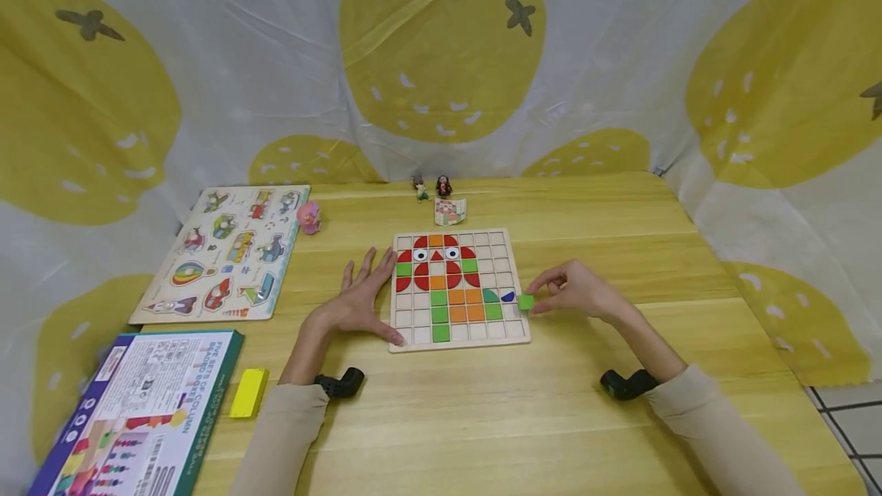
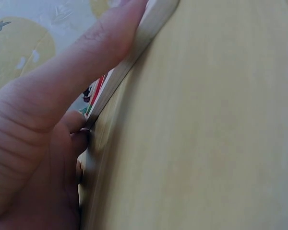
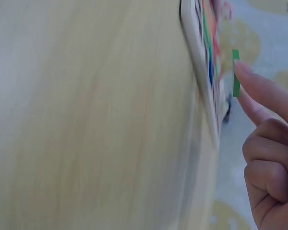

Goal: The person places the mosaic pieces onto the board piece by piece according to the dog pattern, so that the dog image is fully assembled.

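A wooden grid board (image 1: pixel 496 327) lies on the table, partly filled with red, orange, green and white pieces in a bird-like picture. My left hand (image 1: pixel 354 301) is spread along the board's left side, thumb at the near corner and fingertips at the edge farther up. In the left wrist view the thumb (image 2: pixel 105 38) rests against the board's pale edge. Between thumb and forefinger, my right hand (image 1: pixel 575 293) pinches a green square tile (image 1: pixel 527 302) at the board's right edge. The right wrist view shows this tile (image 3: pixel 236 74) edge-on, above the board. A dark blue rounded piece (image 1: pixel 507 297) lies just left of it.
Behind the board are a small picture card (image 1: pixel 450 211), two figurines (image 1: pixel 444 186) and a pink toy (image 1: pixel 309 217). To the left lie a knob puzzle board (image 1: pixel 227 251), a boxed toy set (image 1: pixel 148 412) and a yellow block (image 1: pixel 249 393). A patterned curtain (image 1: pixel 441 44) hangs behind the table.
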`<state>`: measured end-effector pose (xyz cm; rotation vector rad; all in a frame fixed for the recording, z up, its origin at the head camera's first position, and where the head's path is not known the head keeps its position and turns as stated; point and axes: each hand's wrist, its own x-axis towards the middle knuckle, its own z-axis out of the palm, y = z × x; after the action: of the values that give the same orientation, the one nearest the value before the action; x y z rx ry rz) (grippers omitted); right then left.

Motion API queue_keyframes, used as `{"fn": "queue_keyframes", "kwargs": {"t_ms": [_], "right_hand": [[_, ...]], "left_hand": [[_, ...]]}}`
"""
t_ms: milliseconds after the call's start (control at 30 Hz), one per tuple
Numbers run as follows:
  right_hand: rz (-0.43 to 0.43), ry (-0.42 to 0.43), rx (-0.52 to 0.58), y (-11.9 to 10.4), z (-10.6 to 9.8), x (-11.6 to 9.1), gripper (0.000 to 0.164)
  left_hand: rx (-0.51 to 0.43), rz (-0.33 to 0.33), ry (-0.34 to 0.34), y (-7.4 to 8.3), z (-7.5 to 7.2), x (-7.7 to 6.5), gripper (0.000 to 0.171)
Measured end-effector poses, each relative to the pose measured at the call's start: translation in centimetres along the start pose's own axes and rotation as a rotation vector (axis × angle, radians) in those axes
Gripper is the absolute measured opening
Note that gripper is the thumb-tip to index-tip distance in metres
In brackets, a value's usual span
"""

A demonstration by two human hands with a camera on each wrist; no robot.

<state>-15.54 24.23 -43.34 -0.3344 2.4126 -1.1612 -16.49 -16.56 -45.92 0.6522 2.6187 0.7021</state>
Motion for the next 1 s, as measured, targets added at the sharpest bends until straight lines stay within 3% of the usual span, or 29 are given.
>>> {"fn": "queue_keyframes", "kwargs": {"t_ms": [167, 333, 533, 1000], "right_hand": [[-0.065, -0.069, -0.024, -2.1, 2.8, 0.2, 0.024], [-0.107, -0.04, -0.104, -2.7, 4.4, 0.2, 0.023], [-0.119, -0.02, -0.149, -2.8, 4.6, 0.1, 0.023], [-0.155, -0.121, -0.054, -2.6, 4.6, 0.6, 0.018]], "left_hand": [[-0.004, -0.003, 0.003, -0.1, 0.1, -0.2, 0.143], [-0.003, -0.002, 0.002, 0.0, 0.2, -0.1, 0.143], [0.01, -0.002, 0.005, -0.1, 0.2, 0.0, 0.144], [0.016, 0.017, 0.021, -0.1, 0.2, -0.1, 0.143]]}}
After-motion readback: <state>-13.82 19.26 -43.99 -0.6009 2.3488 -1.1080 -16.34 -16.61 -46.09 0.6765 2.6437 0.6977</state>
